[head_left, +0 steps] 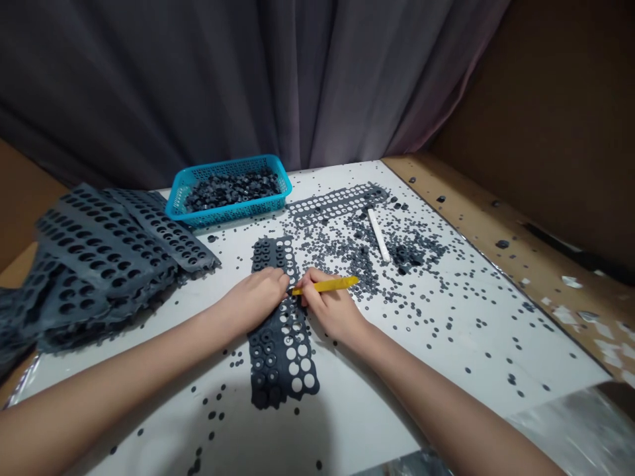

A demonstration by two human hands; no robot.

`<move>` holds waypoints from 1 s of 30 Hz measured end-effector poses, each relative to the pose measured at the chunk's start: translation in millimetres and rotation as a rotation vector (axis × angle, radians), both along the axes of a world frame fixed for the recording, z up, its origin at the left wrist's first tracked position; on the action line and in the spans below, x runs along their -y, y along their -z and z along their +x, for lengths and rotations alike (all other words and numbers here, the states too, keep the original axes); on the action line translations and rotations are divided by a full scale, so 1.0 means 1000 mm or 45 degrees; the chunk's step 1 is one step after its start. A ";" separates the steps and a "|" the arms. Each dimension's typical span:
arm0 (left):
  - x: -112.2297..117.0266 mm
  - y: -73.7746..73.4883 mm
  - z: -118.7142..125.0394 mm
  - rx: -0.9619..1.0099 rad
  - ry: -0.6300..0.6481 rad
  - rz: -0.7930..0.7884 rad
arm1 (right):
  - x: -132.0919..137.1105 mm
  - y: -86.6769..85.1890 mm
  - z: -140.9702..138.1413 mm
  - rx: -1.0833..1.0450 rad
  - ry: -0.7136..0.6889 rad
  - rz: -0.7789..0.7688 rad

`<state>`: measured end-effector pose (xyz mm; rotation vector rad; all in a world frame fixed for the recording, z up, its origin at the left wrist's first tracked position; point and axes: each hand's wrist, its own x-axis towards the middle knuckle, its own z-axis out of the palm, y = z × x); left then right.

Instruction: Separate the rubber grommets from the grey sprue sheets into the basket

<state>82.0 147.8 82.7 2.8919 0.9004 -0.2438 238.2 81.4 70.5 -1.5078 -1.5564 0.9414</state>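
A black perforated rubber sheet (pixel 278 354) lies lengthwise before me on the white tabletop. Several rings sit in its left columns, while many holes on its right side show white through. My left hand (pixel 262 294) rests on the sheet's middle, fingers curled down and partly hidden against it. My right hand (pixel 327 307) is closed around a slim yellow tool (pixel 330 285), whose exact kind I cannot make out. The tool's left end meets the sheet beside my left fingertips, and its tapered end points right.
A blue basket (pixel 225 215) of small black parts stands at the back. Stacked perforated sheets (pixel 99 258) lie on the left. Another punched sheet (pixel 337 203), a white stick (pixel 378 235) and scattered black discs (pixel 362 264) are to the right. A grey curtain (pixel 248 79) hangs behind.
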 end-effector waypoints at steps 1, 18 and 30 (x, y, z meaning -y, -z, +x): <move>0.001 0.002 0.000 -0.005 0.007 0.033 | 0.000 0.001 0.000 -0.004 0.004 -0.002; -0.040 -0.017 -0.026 0.829 -0.653 -0.759 | -0.001 0.011 0.002 -0.159 0.025 -0.073; -0.032 -0.005 -0.015 0.864 -0.683 -1.049 | -0.007 0.012 0.002 -0.332 0.096 -0.061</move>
